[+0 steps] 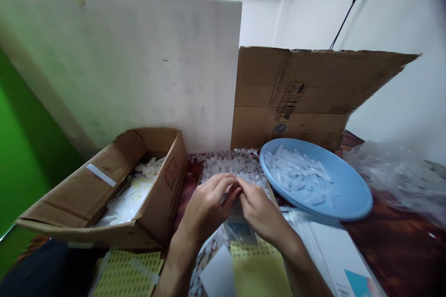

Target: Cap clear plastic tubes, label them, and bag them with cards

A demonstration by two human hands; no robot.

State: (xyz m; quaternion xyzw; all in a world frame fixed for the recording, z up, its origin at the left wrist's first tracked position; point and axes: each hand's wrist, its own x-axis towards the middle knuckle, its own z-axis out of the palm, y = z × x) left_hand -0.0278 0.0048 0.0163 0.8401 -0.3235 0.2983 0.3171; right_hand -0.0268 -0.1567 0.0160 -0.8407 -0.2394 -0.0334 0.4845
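My left hand [205,209] and my right hand [259,211] meet fingertip to fingertip at the table's middle, over a small clear plastic bag [240,229]. Both pinch something small and pale between the fingertips; what it is I cannot tell. Just beyond the fingers lies a heap of small white plastic pieces [233,167]. A blue dish [348,190] to the right holds several clear tube-like pieces [299,176].
An open cardboard box [156,195] with white pieces stands at the left. A white board [139,65] and a cardboard sheet [313,93] stand upright behind. Yellow perforated sheets [121,274] lie near me, crumpled clear plastic [393,171] at the right, white packets [334,250] beside my right arm.
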